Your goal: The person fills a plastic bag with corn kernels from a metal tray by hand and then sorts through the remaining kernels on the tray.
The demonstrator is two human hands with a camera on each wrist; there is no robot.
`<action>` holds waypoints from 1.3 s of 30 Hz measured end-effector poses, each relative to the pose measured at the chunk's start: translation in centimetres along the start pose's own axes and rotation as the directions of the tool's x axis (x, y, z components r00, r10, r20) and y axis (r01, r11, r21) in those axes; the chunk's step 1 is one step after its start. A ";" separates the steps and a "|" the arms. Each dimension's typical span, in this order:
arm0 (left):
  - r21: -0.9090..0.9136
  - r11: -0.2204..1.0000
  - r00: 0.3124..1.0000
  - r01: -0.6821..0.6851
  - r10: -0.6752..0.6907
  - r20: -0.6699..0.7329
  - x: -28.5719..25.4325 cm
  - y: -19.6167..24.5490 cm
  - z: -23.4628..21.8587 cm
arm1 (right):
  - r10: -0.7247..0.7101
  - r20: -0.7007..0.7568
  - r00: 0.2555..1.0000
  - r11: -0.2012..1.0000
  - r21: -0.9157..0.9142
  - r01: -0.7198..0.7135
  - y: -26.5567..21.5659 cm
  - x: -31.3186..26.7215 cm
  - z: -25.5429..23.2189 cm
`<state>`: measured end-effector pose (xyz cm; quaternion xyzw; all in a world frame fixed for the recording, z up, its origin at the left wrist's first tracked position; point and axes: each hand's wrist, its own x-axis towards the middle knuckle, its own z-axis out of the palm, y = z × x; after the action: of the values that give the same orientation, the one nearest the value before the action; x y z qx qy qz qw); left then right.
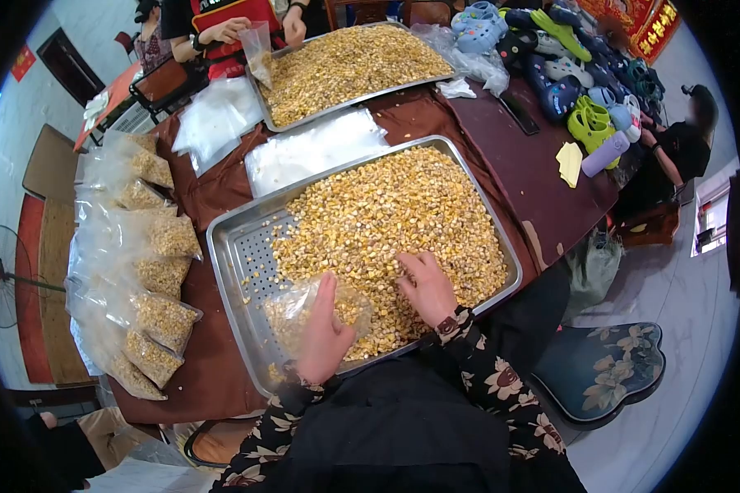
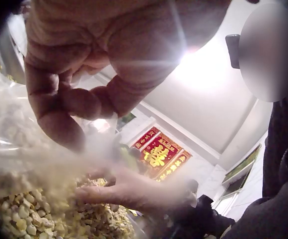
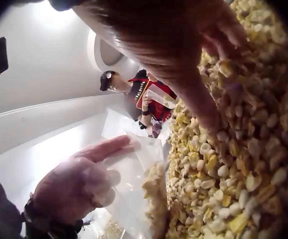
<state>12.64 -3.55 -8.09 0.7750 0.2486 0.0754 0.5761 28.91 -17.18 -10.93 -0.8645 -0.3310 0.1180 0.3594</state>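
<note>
A perforated metal tray (image 1: 240, 246) holds a heap of dried corn kernels (image 1: 403, 205), yellow and whitish. At its near left, my left hand (image 1: 325, 333) pinches a clear plastic bag (image 1: 284, 316) between thumb and curled fingers; the bag has some kernels inside and lies low against the tray. My right hand (image 1: 427, 289) is at the near middle of the heap, fingers spread and pointing down. In the right wrist view its fingertips dip among the kernels (image 3: 208, 164), partly hidden, beside the bag (image 3: 139, 199).
Several filled bags (image 1: 168, 275) line the table's left side. Flat plastic bags (image 1: 312, 148) lie behind my tray. Beyond them, a person (image 1: 222, 33) holds a bag over a second corn tray (image 1: 353, 70). Clogs (image 1: 563, 94) pile up at right, near a purple bottle (image 1: 604, 154).
</note>
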 end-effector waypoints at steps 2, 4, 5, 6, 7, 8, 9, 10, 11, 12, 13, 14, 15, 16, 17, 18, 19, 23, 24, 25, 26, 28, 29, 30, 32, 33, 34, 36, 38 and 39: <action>-0.004 1.000 1.000 0.007 -0.007 0.002 0.0 0.0 -0.1 | -0.039 -0.015 0.999 0.998 0.042 0.039 2.2 0.6 0.9; 0.016 1.000 1.000 -0.002 0.003 -0.004 -0.1 0.1 -0.1 | -0.057 -0.045 0.997 0.993 0.101 0.061 1.9 1.0 0.4; 0.014 1.000 1.000 -0.001 0.001 -0.007 0.0 0.0 -0.1 | -0.058 -0.042 0.997 0.993 0.100 0.062 1.6 1.1 0.2; 0.026 1.000 1.000 -0.009 0.009 -0.006 0.0 0.0 -0.1 | -0.044 -0.015 0.999 0.987 0.156 0.046 1.1 1.1 -0.1; 0.039 0.999 1.000 -0.017 0.017 -0.006 0.0 -0.1 -0.1 | -0.031 0.014 0.999 0.977 0.212 0.028 0.5 1.1 -0.4; 0.039 0.999 1.000 -0.015 0.015 -0.006 -0.1 -0.1 0.0 | -0.031 0.016 0.999 0.977 0.213 0.027 -0.4 1.0 -0.6; 0.028 0.999 1.000 -0.017 0.018 -0.006 0.0 0.0 0.0 | -0.044 0.058 0.997 0.967 0.254 0.028 -1.5 0.9 -0.6; 0.017 1.000 1.000 -0.021 0.021 -0.005 0.0 0.0 0.0 | -0.058 0.099 0.993 0.955 0.295 0.026 -2.6 0.9 -0.8; 0.017 1.000 1.000 -0.021 0.021 -0.005 0.0 -0.1 0.1 | -0.058 0.098 0.993 0.955 0.295 0.027 -3.6 0.7 -0.9; 0.009 1.000 1.000 -0.026 0.026 -0.008 0.1 -0.3 0.1 | -0.113 0.199 0.974 0.930 0.367 0.033 -4.5 0.5 -1.0; 0.001 1.000 0.999 -0.030 0.030 -0.011 0.1 -0.4 0.1 | -0.173 0.293 0.940 0.899 0.437 0.030 -5.4 0.3 -1.2; 0.002 1.000 0.999 -0.030 0.030 -0.012 0.0 -0.4 0.0 | -0.172 0.342 0.924 0.915 0.402 0.021 -6.1 0.5 -1.6; -0.012 1.000 1.000 -0.021 0.020 -0.008 0.0 -0.3 0.0 | -0.173 0.342 0.924 0.915 0.402 0.022 -5.7 0.8 -1.4; -0.025 1.000 1.000 -0.012 0.012 -0.006 -0.1 -0.3 -0.1 | -0.183 0.238 0.954 0.951 0.290 0.110 -4.7 1.2 -1.0; -0.026 1.000 1.000 -0.013 0.013 -0.009 -0.1 -0.2 -0.2 | -0.208 0.133 0.969 0.969 0.165 0.185 -3.7 1.6 -0.8; -0.028 1.000 1.000 -0.006 0.005 -0.007 -0.2 -0.1 -0.3 | -0.141 0.160 0.977 0.990 0.002 0.143 -2.9 1.8 -1.0; -0.031 1.000 1.000 0.002 -0.002 -0.003 -0.2 0.0 -0.3 | -0.143 0.160 0.977 0.990 0.000 0.145 -2.4 1.9 -0.9; -0.027 1.000 1.000 -0.011 0.010 -0.006 -0.2 -0.1 -0.2 | -0.135 0.123 0.983 0.943 -0.288 0.166 -1.8 1.3 -0.7; -0.013 1.000 1.000 -0.021 0.021 -0.007 -0.2 -0.2 -0.1 | -0.135 0.105 0.985 0.952 -0.261 0.158 -1.6 1.1 0.0; 0.001 1.000 1.000 -0.030 0.030 -0.008 -0.2 -0.3 -0.1 | -0.134 0.087 0.987 0.961 -0.232 0.151 -1.4 1.1 0.5; 0.001 1.000 1.000 -0.030 0.030 -0.007 -0.2 -0.3 -0.1 | -0.133 0.087 0.987 0.961 -0.232 0.150 -0.9 1.2 0.8; 0.010 1.000 1.000 -0.025 0.025 -0.007 -0.2 -0.4 -0.2 | -0.062 0.061 0.996 0.998 -0.028 0.064 0.1 1.5 1.6; 0.011 1.000 1.000 -0.024 0.024 -0.008 -0.2 -0.3 -0.3 | -0.063 0.062 0.996 0.998 -0.026 0.064 0.7 1.6 1.8; 0.010 1.000 1.000 -0.018 0.018 -0.006 -0.2 -0.2 -0.3 | -0.107 0.006 0.994 0.994 0.037 0.106 0.8 1.9 1.7; 0.007 1.000 1.000 -0.012 0.012 -0.003 -0.2 -0.2 -0.3 | -0.078 -0.001 0.997 0.985 0.157 0.077 0.8 2.1 1.3; 0.007 1.000 1.000 -0.023 0.023 -0.005 -0.2 -0.3 -0.3 | -0.078 0.000 0.997 0.985 0.157 0.077 0.0 2.0 0.7; 0.006 0.999 0.999 -0.034 0.034 -0.008 -0.1 -0.4 -0.2 | -0.058 0.053 0.997 0.976 0.214 0.045 -1.0 2.0 0.1; 0.000 1.000 1.000 -0.027 0.027 -0.009 0.0 -0.4 0.0 | -0.039 0.113 0.993 0.963 0.271 0.007 -2.6 1.6 -0.3; -0.001 1.000 1.000 -0.022 0.022 -0.014 0.0 -0.8 0.1 | -0.181 0.283 0.942 0.946 0.311 0.089 -4.0 1.1 -0.3; -0.010 0.998 0.998 -0.059 0.058 -0.025 0.0 -1.1 0.1 | -0.185 0.285 0.941 0.945 0.315 0.091 -4.7 0.7 -0.2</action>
<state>12.40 -3.42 -9.12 0.7780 0.2326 0.1031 0.5745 27.24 -14.33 -7.52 -0.7457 -0.4221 0.2749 0.4360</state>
